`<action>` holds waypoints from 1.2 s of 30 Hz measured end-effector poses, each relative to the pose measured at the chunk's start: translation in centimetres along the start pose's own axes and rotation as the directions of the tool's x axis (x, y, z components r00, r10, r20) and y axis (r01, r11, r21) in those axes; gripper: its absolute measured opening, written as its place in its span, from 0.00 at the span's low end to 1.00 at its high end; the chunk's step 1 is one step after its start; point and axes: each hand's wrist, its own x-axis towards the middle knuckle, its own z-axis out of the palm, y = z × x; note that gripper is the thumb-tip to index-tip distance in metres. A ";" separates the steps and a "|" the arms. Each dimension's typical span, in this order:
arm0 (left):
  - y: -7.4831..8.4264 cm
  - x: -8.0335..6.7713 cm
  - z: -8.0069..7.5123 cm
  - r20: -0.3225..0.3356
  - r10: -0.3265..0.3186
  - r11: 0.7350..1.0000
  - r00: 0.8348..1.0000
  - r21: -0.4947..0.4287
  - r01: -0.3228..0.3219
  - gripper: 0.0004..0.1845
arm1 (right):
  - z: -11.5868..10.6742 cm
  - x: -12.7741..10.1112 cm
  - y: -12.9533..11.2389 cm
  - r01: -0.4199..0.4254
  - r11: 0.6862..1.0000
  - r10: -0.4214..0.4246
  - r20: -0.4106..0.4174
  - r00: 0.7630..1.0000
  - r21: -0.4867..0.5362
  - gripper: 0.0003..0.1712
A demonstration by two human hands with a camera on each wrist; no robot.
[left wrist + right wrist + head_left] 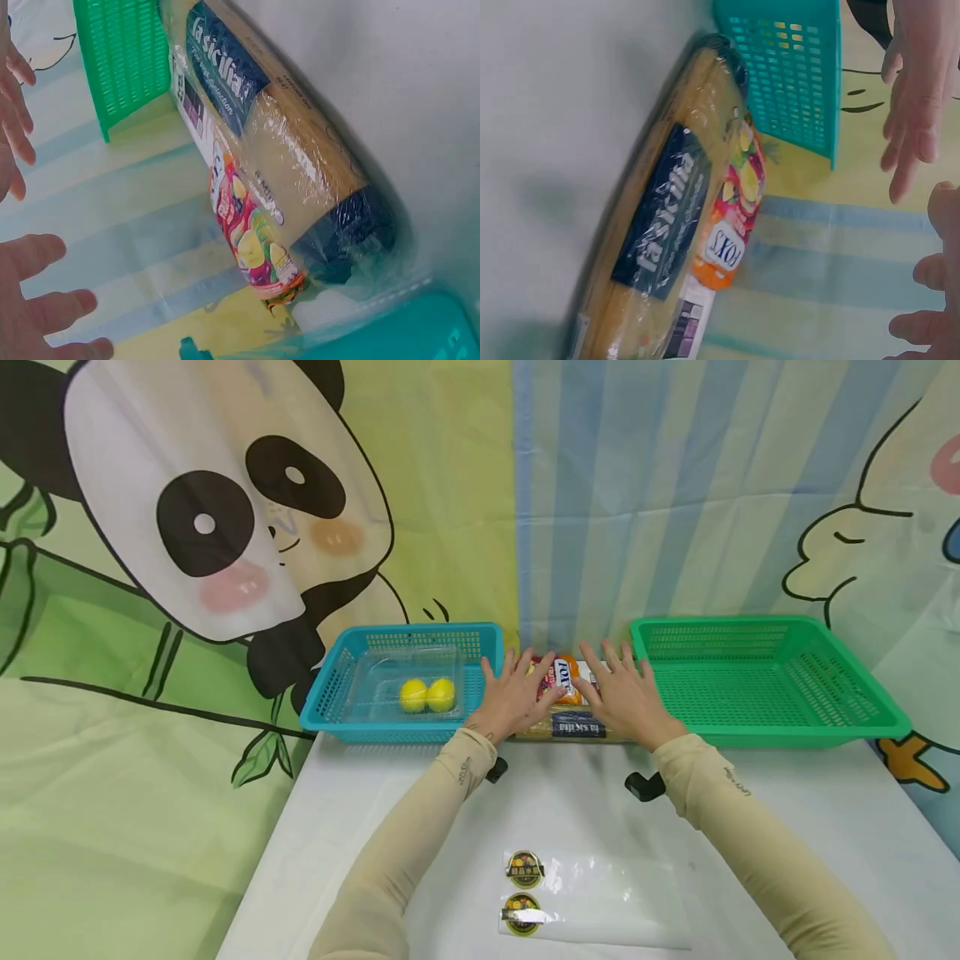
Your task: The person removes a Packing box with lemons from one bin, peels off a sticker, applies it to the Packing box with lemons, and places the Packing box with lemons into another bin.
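Observation:
A long spaghetti packet (577, 725) with a dark "la sicilia" label lies on the white table between two baskets. A colourful Fox's sweets bag (564, 678) lies behind it, against the backdrop. My left hand (517, 692) and right hand (622, 692) are side by side over these packets, palms down, fingers straight and spread, holding nothing. In the left wrist view the spaghetti packet (300, 150) and sweets bag (251, 240) lie apart from my left hand's fingers (52, 307). The right wrist view shows the spaghetti packet (660, 240) and the sweets bag (731, 225).
A teal basket (337, 681) on the left holds a clear plastic tray (375, 672) with two lemons (426, 695). A green basket (772, 731) stands on the right with nothing in it. Clear bags with round stickers (592, 902) lie near the table's front edge.

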 end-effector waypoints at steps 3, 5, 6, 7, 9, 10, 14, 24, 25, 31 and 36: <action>-0.3 -0.5 -0.6 0.020 0.002 1.000 1.000 -0.012 -0.002 0.36 | -0.2 0.0 -0.2 0.012 1.000 -0.012 -0.013 1.000 0.022 0.39; -0.6 -0.9 -1.0 0.034 -0.002 1.000 0.999 -0.031 0.003 0.37 | -0.3 0.1 -0.3 0.021 0.999 -0.020 -0.015 1.000 0.039 0.39; -0.8 -1.1 -1.3 0.037 -0.001 0.999 0.999 -0.035 0.003 0.37 | -0.4 0.1 -0.4 0.023 0.998 -0.023 -0.011 1.000 0.050 0.40; -1.1 -1.5 -1.5 0.035 -0.001 1.000 0.999 -0.030 0.002 0.37 | -0.4 0.2 -0.6 0.028 0.998 -0.028 -0.010 1.000 0.060 0.40; -1.7 -2.2 -1.9 0.014 0.005 1.000 1.000 -0.012 -0.005 0.37 | -0.6 0.4 -1.0 0.037 0.996 -0.037 0.002 0.999 0.083 0.41; -2.1 -2.5 -2.1 0.005 0.006 1.000 1.000 -0.008 -0.006 0.37 | -0.6 0.5 -1.2 0.041 0.994 -0.042 0.007 0.999 0.099 0.42; -3.6 -3.7 -2.9 -0.040 -0.008 1.000 0.999 -0.010 0.007 0.35 | -1.0 1.0 -2.2 0.050 0.985 -0.057 0.039 0.998 0.166 0.42; -8.8 -7.5 -4.7 0.000 -0.119 0.993 0.993 0.017 0.119 0.36 | -1.6 2.6 -4.9 0.050 0.937 -0.083 0.080 0.993 0.346 0.40; -9.4 -7.9 -4.7 0.013 -0.131 0.991 0.991 0.015 0.131 0.36 | -1.6 2.9 -5.2 0.055 0.930 -0.091 0.082 0.992 0.362 0.41; -12.2 -9.9 -4.2 0.152 -0.160 0.987 0.975 0.009 0.160 0.34 | -1.4 4.6 -6.9 0.107 0.888 -0.148 0.057 0.987 0.448 0.39; -13.4 -10.7 -3.2 0.209 -0.134 0.990 0.969 -0.023 0.142 0.32 | -0.9 6.1 -8.7 0.064 0.839 -0.142 0.104 0.984 0.541 0.38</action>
